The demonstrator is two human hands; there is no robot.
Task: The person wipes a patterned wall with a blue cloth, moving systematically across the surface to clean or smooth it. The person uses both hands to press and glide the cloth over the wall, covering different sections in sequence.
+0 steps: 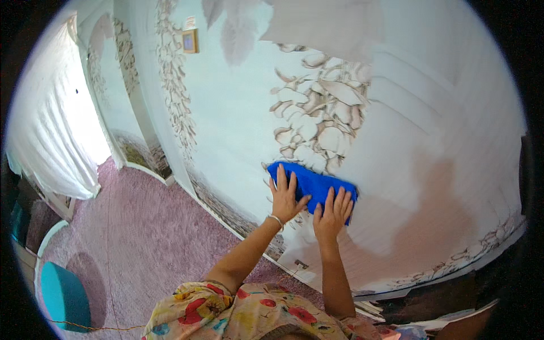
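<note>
A folded bright blue cloth (312,180) lies flat against the wall (233,114), which carries a printed mural of pale petals or shells (323,106). My left hand (288,195) presses the cloth's left part, fingers pointing up and a little spread. On the lower right part rests my right hand (333,210), its palm and fingers also against the fabric. A light bangle (277,222) circles my left wrist. Both hands pin the cloth to the wall, and the wall behind it is hidden.
Below my right hand, a socket (301,264) sits low on the wall. A pinkish carpet (161,229) covers the floor at left, with a teal pouf (63,293) and a thin cord (102,327). White curtains (51,127) hang by a bright opening. A small framed item (190,41) is mounted higher up.
</note>
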